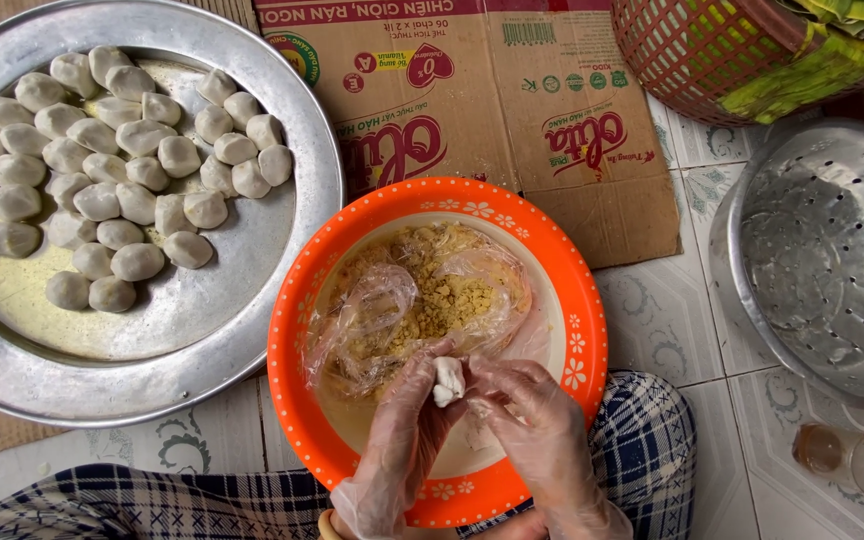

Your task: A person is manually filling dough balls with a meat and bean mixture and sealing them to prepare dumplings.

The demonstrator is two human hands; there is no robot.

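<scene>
While both hands' fingers (430, 385) pinch dough ball (448, 380), orange bowl (302, 300) holds bagged crumbly filling (442, 295); metal tray (202, 340) holds dumplings (102, 150).

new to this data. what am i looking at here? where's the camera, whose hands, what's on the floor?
There is no machine: a person works with two hands, and the single picture comes from a camera on their head, looking straight down. Both hands wear thin clear plastic gloves. The left hand and the right hand meet over an orange bowl and together pinch a small white dough piece between the fingers. Inside the bowl lies a clear plastic bag of crumbly yellow filling. At upper left, a round metal tray holds many shaped pale dough balls. At right sits a perforated metal colander, with a woven basket above it. Flattened cardboard lies on the tiled floor.
</scene>
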